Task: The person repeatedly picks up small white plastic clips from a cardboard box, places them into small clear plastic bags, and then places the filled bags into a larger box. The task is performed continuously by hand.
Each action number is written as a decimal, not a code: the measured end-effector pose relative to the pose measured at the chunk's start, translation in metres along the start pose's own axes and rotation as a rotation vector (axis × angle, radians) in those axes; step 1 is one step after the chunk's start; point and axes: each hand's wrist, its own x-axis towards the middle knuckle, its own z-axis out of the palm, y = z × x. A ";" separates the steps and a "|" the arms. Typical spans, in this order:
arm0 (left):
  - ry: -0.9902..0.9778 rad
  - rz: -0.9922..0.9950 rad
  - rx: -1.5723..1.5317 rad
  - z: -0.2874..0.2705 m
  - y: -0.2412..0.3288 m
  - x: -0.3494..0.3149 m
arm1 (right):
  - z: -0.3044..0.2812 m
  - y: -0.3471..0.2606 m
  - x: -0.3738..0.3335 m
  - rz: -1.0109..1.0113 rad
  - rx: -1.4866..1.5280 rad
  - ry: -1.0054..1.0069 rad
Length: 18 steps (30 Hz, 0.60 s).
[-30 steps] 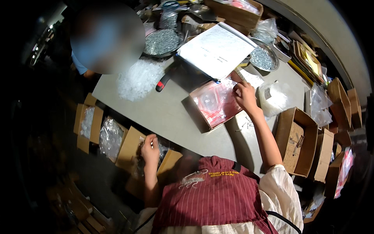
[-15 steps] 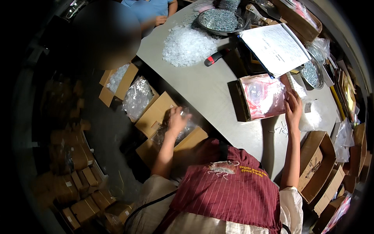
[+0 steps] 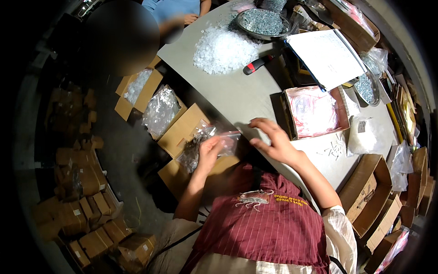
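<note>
My left hand (image 3: 211, 150) is closed on a small clear zip bag (image 3: 232, 140) with a red seal line, above an open carton (image 3: 182, 132) at the table's edge. Several filled clear bags (image 3: 189, 157) lie in that carton. Just right of the zip bag, my right hand (image 3: 276, 142) hovers over the table edge, fingers apart, holding nothing. Beyond it on the table is a shallow cardboard box (image 3: 345, 107) of flat zip bags (image 3: 315, 109) with red lines.
A heap of clear plastic pieces (image 3: 226, 51), a red-black handled tool (image 3: 258, 65), a metal bowl of small hardware (image 3: 264, 23) and a clipboard (image 3: 326, 55) occupy the far table. Loose screws (image 3: 331, 148) lie at right. A person in blue (image 3: 171, 9) sits across. Cartons (image 3: 82, 214) stand at left.
My right hand has left the box of zip bags and come left to the table edge. My left hand has risen slightly from the carton, now with a zip bag in its fingers.
</note>
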 end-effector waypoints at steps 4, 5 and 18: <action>-0.003 0.014 0.023 0.011 0.017 -0.028 | 0.045 -0.003 0.016 0.042 0.162 -0.167; -0.010 -0.002 0.016 0.006 0.013 -0.031 | 0.051 -0.003 0.017 0.083 0.148 -0.199; 0.276 0.175 -0.027 -0.016 0.007 -0.049 | 0.079 -0.001 0.013 0.030 0.153 -0.147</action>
